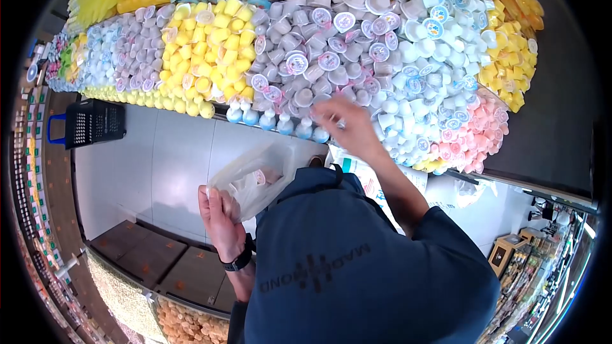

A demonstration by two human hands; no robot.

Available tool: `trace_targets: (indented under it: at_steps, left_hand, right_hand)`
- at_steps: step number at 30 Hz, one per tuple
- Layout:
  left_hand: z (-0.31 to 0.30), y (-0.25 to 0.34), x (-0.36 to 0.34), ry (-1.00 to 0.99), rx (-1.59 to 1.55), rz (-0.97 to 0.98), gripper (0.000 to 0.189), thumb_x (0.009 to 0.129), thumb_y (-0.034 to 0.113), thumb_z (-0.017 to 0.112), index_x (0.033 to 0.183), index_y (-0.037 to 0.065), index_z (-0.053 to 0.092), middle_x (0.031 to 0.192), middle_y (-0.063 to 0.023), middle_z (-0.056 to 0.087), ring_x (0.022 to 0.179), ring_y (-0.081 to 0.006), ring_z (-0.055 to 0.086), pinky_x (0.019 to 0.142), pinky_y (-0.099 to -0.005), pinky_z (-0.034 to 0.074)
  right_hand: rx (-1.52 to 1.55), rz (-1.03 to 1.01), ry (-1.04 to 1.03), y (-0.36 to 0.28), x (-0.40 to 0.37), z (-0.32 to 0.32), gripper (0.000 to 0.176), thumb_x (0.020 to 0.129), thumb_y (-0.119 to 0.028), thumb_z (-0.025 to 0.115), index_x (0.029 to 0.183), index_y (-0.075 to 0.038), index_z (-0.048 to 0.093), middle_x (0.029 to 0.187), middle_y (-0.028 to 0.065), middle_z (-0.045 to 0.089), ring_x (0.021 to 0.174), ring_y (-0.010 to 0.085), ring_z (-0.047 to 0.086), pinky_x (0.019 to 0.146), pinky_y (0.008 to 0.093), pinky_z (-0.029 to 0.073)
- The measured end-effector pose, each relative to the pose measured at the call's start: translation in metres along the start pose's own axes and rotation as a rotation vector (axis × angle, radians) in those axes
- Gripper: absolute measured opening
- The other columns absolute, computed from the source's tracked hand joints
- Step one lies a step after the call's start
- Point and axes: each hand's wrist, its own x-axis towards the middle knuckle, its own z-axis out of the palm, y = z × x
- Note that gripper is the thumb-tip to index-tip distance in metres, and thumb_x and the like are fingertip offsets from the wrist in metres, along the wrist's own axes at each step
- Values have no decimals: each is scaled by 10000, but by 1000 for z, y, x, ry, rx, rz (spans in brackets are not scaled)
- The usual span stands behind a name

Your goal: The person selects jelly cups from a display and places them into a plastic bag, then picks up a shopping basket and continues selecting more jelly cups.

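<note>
My left hand (220,213), with a dark watch on its wrist, grips the rim of a clear plastic bag (239,169) at waist height. A few small cups with printed lids (260,177) show inside the bag. My right hand (349,126) is over the front edge of the display, close to the pile of purple-grey jelly cups (306,54). Its fingers are bent and smeared by motion, so whether they hold a cup cannot be made out. Pale blue jelly cups (424,83) lie just right of that hand.
Yellow cups (207,41) are heaped to the left and pink cups (475,130) to the right. Blue-and-white rounded items (268,120) line the display's front edge. A dark shopping basket (99,121) with a blue handle stands at left. Dark bins (156,261) are behind me.
</note>
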Motion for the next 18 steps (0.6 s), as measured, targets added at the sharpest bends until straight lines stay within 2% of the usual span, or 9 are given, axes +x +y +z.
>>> trace_targets:
  at_steps: [1,2,3,5,7,11,18]
  left_hand:
    - [4,1,1,48,7,4,159,1051,180,448,911,109,427,580,62,317,467,-23,222,424,-223,173]
    - [5,0,2,42,3,6,159,1051,180,448,911,109,427,580,62,317,467,-23,222,424,-223,173]
    - [4,-1,3,40,6,16,164,1051,180,447,906,109,426,580,62,318,467,-22,223,424,-223,173]
    - [-1,-4,5,35,5,30,169,1052,181,447,900,110,424,580,62,319,467,-21,224,423,-224,173]
    - [-11,-6,6,-56,-18,-1,113,1042,182,471,950,117,480,649,73,388,531,-18,312,477,-199,268]
    - [-8,-7,7,-65,-20,6,149,1046,187,462,914,120,460,608,74,344,490,-19,257,449,-207,217]
    - [-12,-12,7,-62,-34,9,179,1052,185,443,885,121,440,592,73,335,466,-16,229,422,-214,182]
  right_hand:
    - [-72,25,94,6,7,-13,194,839,-35,692,1032,-27,675,883,82,653,758,182,637,648,301,513]
    - [-142,50,188,11,15,-25,201,835,-39,697,1034,-24,673,868,79,652,742,176,631,638,298,510]
    - [-146,46,191,15,24,-35,201,835,-39,697,1034,-24,673,868,79,652,742,176,631,638,298,510]
    - [-353,5,382,22,45,-51,255,811,-59,715,1060,-35,666,895,92,645,773,200,628,668,319,508]
    - [-454,-74,411,25,71,-58,285,797,-70,725,1073,-39,661,931,103,639,819,228,624,711,342,504]
    - [-694,-272,463,42,112,-60,356,766,-96,744,1106,-46,649,1022,134,614,928,313,591,822,407,474]
    - [-826,-256,397,71,147,-56,336,747,-90,759,1060,-49,646,992,143,602,910,335,577,808,425,467]
